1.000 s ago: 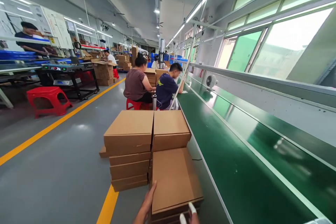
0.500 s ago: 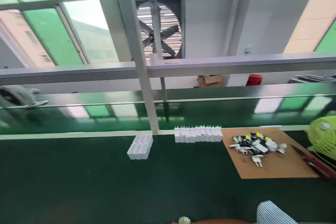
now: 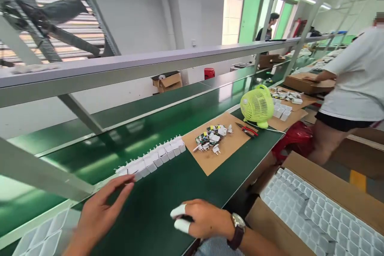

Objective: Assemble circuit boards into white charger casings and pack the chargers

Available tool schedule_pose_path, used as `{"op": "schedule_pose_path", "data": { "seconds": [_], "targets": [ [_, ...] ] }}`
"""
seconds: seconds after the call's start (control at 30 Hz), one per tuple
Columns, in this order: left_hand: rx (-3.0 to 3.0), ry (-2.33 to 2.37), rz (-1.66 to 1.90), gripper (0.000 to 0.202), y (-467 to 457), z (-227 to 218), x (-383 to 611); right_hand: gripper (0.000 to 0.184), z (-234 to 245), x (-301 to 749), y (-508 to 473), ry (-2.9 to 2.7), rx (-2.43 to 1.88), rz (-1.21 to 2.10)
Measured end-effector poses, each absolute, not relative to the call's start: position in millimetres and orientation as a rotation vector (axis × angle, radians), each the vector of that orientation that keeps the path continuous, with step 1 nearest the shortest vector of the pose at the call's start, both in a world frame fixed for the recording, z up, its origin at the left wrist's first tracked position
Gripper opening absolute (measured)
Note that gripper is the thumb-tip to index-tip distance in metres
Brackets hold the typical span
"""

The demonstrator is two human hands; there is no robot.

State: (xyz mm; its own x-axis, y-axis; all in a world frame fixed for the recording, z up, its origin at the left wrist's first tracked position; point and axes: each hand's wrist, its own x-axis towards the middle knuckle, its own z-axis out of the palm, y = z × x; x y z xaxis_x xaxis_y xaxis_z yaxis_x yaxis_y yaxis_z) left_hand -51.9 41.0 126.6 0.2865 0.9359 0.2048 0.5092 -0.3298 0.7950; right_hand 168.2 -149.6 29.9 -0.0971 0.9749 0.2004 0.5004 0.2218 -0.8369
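Note:
My left hand (image 3: 100, 214) is over the near left of the green bench with thumb and fingers apart, holding nothing I can see. Its fingertips overlap the near end of a row of white plug housings (image 3: 154, 159) with pins on top. My right hand (image 3: 204, 218) hovers above the bench's front edge, with white finger cots on two digits and a gap between them. A watch (image 3: 238, 224) is on that wrist. White divided trays (image 3: 45, 232) lie at the lower left, partly cut off. On brown cardboard (image 3: 207, 164) lies a pile of white plugs and circuit boards (image 3: 211, 138).
Red-handled pliers (image 3: 247, 130) and a green fan (image 3: 257, 107) stand right of the cardboard. An open carton of white trays (image 3: 324, 212) is at the lower right. A person in a white shirt (image 3: 357, 76) touches a box (image 3: 310, 83). A frame post (image 3: 42, 172) rises at left.
The view has swung right and down, bringing in the carton and the co-worker. Both my hands now show over the bench; before, only part of an arm, a sleeve and the watch showed.

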Motion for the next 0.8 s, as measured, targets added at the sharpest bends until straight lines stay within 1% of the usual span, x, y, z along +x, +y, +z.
{"op": "schedule_pose_path", "data": {
  "seconds": [0.13, 0.23, 0.3, 0.43, 0.5, 0.57, 0.63, 0.7, 0.8],
  "targets": [
    [1.916, 0.97, 0.539, 0.036, 50, 116, 21, 0.037, 23, 219, -169, -1.462, -1.664, 0.616],
    [1.859, 0.791, 0.4, 0.038, 50, 104, 67, 0.039, 0, 244, -174, -1.39, -1.76, 0.44],
    [1.889, 0.666, 0.391, 0.046, 53, 92, 101, 0.04, -16, 254, -173, -1.381, -1.759, 0.33],
    [2.108, 0.543, 0.484, 0.073, 64, 58, 174, 0.037, -35, 258, -166, -1.437, -1.794, 0.161],
    [2.196, 0.507, 0.48, 0.08, 64, 44, 201, 0.035, -39, 255, -164, -1.51, -1.815, 0.102],
    [2.26, 0.465, 0.45, 0.079, 59, 35, 211, 0.034, -42, 252, -165, -1.555, -1.779, 0.023],
    [2.286, 0.496, 0.456, 0.075, 51, 32, 201, 0.031, -47, 250, -169, -1.553, -1.69, -0.125],
    [2.33, 0.559, 0.489, 0.069, 41, 34, 174, 0.025, -55, 252, -174, -1.547, -1.591, -0.277],
    [2.479, 0.718, 0.621, 0.056, 31, 41, 108, 0.014, -70, 259, -178, -1.628, -1.506, -0.381]
  ]
}}
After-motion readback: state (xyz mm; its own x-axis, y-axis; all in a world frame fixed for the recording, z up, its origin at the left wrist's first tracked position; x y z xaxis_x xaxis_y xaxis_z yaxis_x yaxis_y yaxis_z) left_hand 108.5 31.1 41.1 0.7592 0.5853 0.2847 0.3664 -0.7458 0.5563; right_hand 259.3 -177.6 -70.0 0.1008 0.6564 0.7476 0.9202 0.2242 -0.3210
